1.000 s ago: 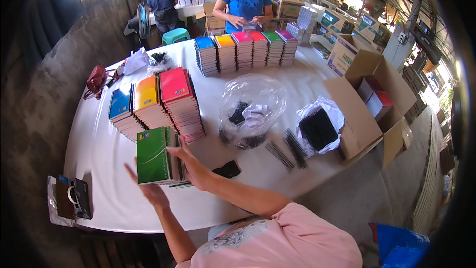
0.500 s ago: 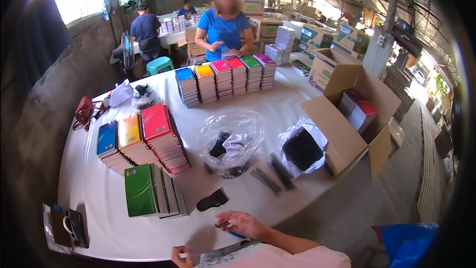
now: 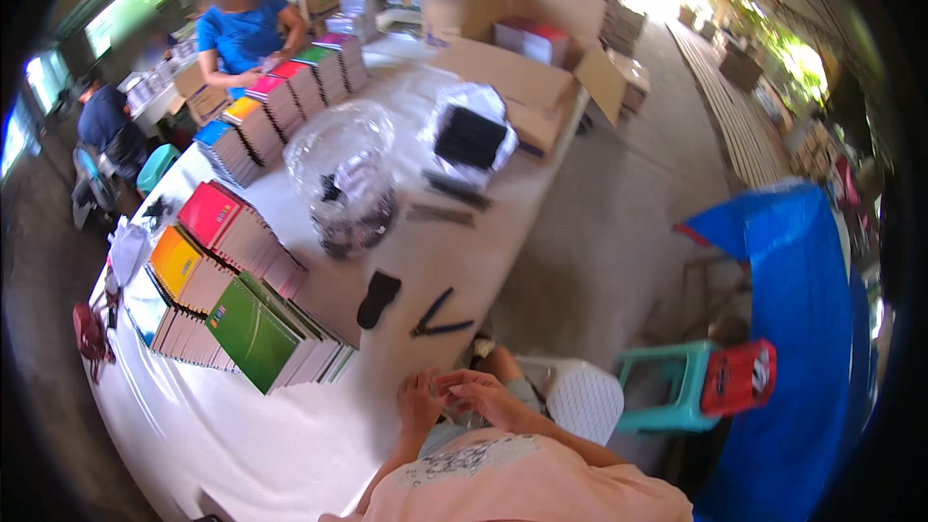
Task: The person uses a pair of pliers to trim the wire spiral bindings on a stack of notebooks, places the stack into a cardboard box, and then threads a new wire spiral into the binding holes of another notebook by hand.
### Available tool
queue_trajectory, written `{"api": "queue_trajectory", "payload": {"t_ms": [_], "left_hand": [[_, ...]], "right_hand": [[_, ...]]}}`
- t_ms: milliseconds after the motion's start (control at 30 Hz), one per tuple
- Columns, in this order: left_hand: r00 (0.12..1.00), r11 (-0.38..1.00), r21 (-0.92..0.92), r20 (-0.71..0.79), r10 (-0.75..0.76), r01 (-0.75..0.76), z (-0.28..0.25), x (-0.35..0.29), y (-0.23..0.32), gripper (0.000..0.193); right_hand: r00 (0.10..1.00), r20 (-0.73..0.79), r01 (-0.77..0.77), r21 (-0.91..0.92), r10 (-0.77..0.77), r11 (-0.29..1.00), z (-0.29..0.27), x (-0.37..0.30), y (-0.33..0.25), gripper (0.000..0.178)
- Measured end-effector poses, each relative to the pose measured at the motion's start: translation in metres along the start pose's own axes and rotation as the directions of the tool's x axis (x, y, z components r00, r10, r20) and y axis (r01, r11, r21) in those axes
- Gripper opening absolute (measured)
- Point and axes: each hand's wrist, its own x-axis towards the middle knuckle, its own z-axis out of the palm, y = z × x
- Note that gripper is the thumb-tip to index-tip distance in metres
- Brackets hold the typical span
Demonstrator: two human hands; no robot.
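I'm seeing an open brown cardboard box at the far end of the white table, flaps folded out, with red-topped flat packs standing inside it. Just in front of it lies a clear plastic bag wrapped round a black block. Beside that, nearer the table's middle, a rounder clear plastic bag holds small dark pieces. Down on the floor to my right, a small red package with a white printed label rests on a teal stool. More cardboard cartons sit by the person in blue, too blurred to describe.
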Motion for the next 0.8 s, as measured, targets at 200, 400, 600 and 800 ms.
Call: {"api": "queue_trajectory", "payload": {"t_ms": [200,400,600,800], "left_hand": [[0.998,0.999,0.013,-0.045,0.049,-0.048,-0.010,0.005,0.010,0.036],[0.995,0.995,0.072,-0.063,0.079,-0.074,-0.011,0.007,0.012,0.038],[0.997,0.992,0.119,-0.069,0.041,-0.033,-0.013,0.009,0.017,0.037],[0.996,0.992,0.111,-0.053,0.065,-0.058,-0.007,0.008,0.011,0.039]], "right_hand": [[0.978,-0.206,0.006,-0.027,-0.011,1.000,0.001,-0.035,0.045,0.028],[0.948,-0.317,0.087,0.171,-0.028,0.981,0.000,-0.044,0.048,0.026],[0.956,-0.295,0.104,0.378,0.013,0.920,-0.013,-0.031,0.054,0.024],[0.993,-0.112,0.023,0.521,0.042,0.853,-0.011,0.009,0.056,0.023]]}}
